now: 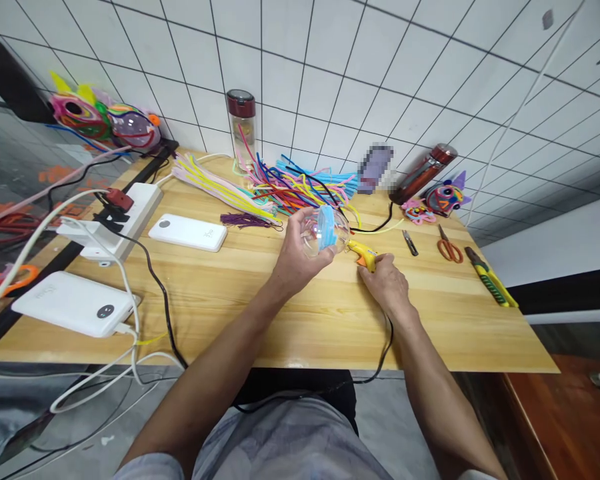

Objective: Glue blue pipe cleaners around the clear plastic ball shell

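A clear round ball (311,235) with a light blue fuzzy strip (326,228) across it is held in my left hand (298,257), fingers and thumb wrapped round its left side and underside. My right hand (386,280) grips a small yellow glue gun (363,252) by its handle, just right of the ball. The gun's nozzle points left at the ball's lower right edge; whether they touch I cannot tell. A black cord (390,340) hangs from below my right hand over the table's front edge.
Behind the ball lies a pile of coloured fuzzy sticks (300,190). Scissors (450,248), a small cutter (410,243) and a green-yellow tool (490,277) lie right. White power banks (187,232) and a power strip (140,213) with cables are left. A bottle (241,130) stands behind.
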A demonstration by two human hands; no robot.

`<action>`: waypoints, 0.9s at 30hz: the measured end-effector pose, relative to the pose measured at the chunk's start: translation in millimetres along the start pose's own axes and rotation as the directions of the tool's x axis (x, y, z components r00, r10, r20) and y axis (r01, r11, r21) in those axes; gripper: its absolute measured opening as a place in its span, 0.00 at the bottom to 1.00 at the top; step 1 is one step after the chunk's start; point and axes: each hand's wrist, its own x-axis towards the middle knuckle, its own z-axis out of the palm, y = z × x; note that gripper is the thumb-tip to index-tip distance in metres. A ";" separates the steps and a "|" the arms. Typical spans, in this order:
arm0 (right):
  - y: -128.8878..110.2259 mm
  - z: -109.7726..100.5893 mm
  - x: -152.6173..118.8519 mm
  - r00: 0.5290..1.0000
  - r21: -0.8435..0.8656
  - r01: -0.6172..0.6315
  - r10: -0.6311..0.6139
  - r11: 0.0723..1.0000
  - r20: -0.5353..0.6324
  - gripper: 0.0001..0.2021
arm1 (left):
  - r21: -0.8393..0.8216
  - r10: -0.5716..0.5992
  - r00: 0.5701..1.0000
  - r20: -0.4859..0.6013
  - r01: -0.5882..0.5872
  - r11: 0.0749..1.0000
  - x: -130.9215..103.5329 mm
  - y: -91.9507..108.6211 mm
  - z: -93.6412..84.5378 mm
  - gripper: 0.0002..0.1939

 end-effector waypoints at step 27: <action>-24.0 -44.3 1.7 0.791 0.902 0.109 -0.586 0.418 0.176 0.27 | 0.012 -0.322 0.929 0.183 0.326 0.945 15.2 -0.5 -23.1 0.45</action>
